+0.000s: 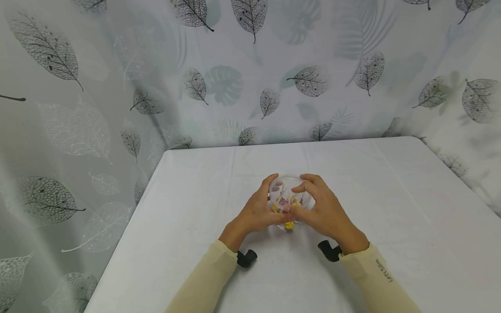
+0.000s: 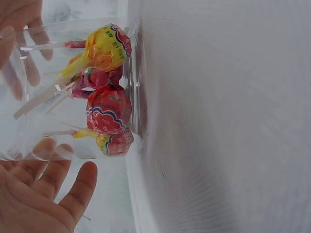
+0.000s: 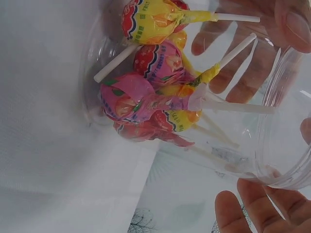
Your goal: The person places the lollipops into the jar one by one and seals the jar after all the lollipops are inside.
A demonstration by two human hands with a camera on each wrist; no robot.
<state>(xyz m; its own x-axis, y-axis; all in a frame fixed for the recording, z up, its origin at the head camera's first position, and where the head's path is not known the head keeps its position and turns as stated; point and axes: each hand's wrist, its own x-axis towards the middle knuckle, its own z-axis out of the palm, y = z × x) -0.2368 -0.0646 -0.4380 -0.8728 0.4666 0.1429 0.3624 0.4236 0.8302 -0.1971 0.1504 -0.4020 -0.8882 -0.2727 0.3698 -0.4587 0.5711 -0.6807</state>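
Note:
A clear plastic jar [image 1: 285, 189] stands on the white table between my two hands, its round top facing up toward the head view. Several wrapped lollipops [image 2: 109, 110] lie inside near its bottom, in yellow, red and pink wrappers, their white sticks pointing various ways. My left hand [image 1: 256, 211] grips the jar's left side, thumb across the front and fingers round the back. From the right, my right hand [image 1: 326, 213] holds the upper part, with its thumb at the front and bent fingers at the rim. Pink lollipops [image 3: 127, 99] show through the wall in the right wrist view.
The white-covered table [image 1: 203, 187] spreads out around the jar. Leaf-printed curtains [image 1: 235, 78] hang behind the table and along both sides. A black wrist camera mount [image 1: 247, 258] sits on the left wrist and another [image 1: 329, 251] on the right.

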